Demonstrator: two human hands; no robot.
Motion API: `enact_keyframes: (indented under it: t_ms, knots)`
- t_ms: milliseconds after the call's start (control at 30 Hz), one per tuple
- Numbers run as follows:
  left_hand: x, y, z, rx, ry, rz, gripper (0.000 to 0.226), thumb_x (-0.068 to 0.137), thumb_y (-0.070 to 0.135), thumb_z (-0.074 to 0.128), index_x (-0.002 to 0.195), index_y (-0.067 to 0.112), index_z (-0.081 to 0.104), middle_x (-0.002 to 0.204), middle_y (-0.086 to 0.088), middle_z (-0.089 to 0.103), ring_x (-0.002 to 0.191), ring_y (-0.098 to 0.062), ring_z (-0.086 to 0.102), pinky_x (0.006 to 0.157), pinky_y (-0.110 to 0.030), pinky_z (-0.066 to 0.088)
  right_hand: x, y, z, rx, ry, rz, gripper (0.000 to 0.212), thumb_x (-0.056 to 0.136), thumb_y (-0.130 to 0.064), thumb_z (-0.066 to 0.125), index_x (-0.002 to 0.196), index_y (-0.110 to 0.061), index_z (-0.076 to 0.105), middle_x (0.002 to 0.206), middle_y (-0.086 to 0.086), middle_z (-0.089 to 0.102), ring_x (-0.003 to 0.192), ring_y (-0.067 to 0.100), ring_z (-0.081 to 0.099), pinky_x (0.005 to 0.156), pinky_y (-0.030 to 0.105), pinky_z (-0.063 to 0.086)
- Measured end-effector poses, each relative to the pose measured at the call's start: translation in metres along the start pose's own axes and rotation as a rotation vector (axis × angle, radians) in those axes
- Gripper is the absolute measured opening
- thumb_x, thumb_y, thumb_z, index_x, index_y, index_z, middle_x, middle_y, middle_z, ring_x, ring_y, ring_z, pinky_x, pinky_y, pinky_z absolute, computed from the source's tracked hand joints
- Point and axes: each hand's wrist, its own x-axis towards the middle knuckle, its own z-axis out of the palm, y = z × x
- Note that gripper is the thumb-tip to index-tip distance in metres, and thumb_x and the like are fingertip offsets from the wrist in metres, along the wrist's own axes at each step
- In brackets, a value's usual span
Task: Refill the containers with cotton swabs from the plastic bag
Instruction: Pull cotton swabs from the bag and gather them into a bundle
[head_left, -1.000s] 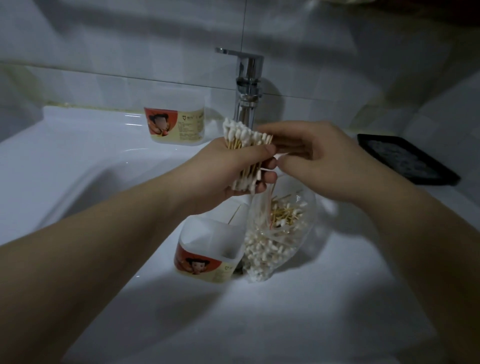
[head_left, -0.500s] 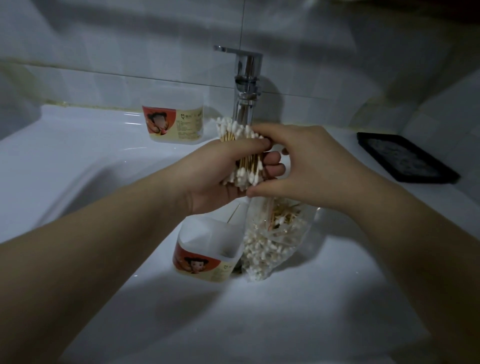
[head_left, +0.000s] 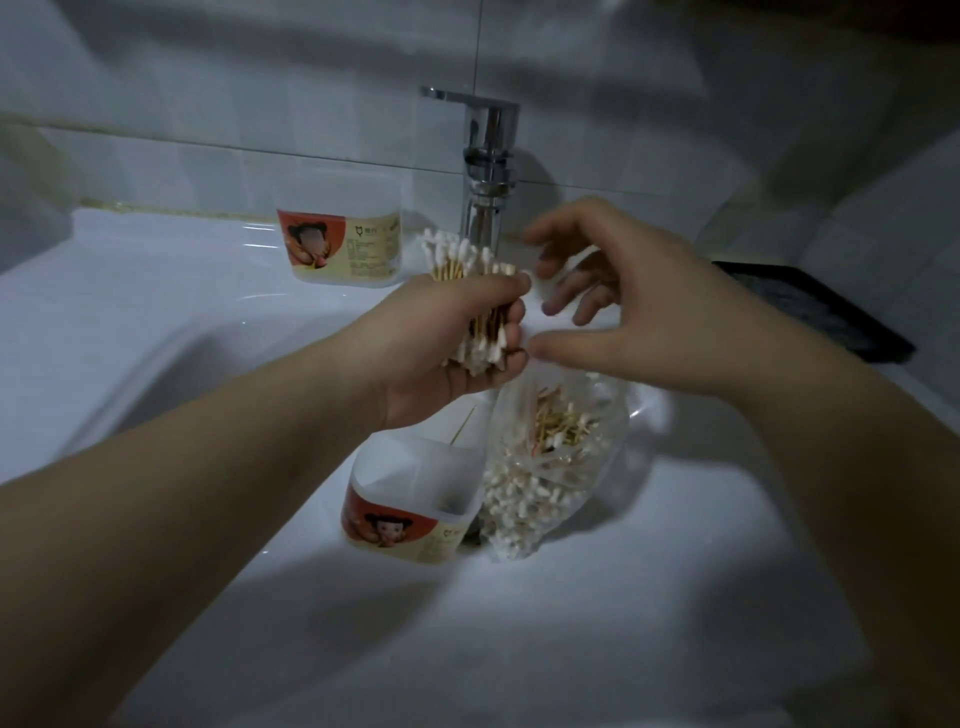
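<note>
swabs (head_left: 470, 262) stand bunched in the left hand (head_left: 441, 338), whose fingers are clamped round the sticks, above the open container (head_left: 415, 499). the right hand (head_left: 639, 306), cupped against the bunch half a second ago, has come off it; its fingers (head_left: 561, 226) are now spread apart and hold nothing, just beside the bunch. the squaring-up looks done, so the bunch seems ready to go down into the open container, which stands in the sink (head_left: 156, 312) touching the plastic bag (head_left: 550, 467), where many swabs remain. the second container (head_left: 340, 244) waits on the back ledge.
</note>
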Motion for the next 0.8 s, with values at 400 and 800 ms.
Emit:
enact_keyframes:
  t_ms: [400, 800]
  knots:
    - [0.004, -0.003, -0.002, 0.019, 0.048, 0.04, 0.007, 0.099, 0.013, 0.063, 0.093, 0.013, 0.06, 0.068, 0.0, 0.061, 0.056, -0.012, 0.057, 0.063, -0.029, 0.058, -0.005, -0.003, 0.0, -0.383, -0.489, 0.137, 0.03, 0.083, -0.037, 0.075, 0.108, -0.053, 0.069, 0.085, -0.034, 0.065, 0.07, -0.018, 0.058, 0.067, 0.012, 0.041]
    - [0.002, -0.005, 0.001, 0.087, 0.02, 0.042, 0.015, 0.098, 0.015, 0.065, 0.084, 0.012, 0.063, 0.069, -0.001, 0.062, 0.057, -0.013, 0.059, 0.064, -0.029, 0.057, 0.001, -0.003, 0.031, -0.475, -0.473, 0.074, 0.035, 0.09, -0.032, 0.06, 0.057, -0.038, 0.048, 0.067, -0.008, 0.056, 0.063, 0.008, 0.052, 0.064, 0.028, 0.041]
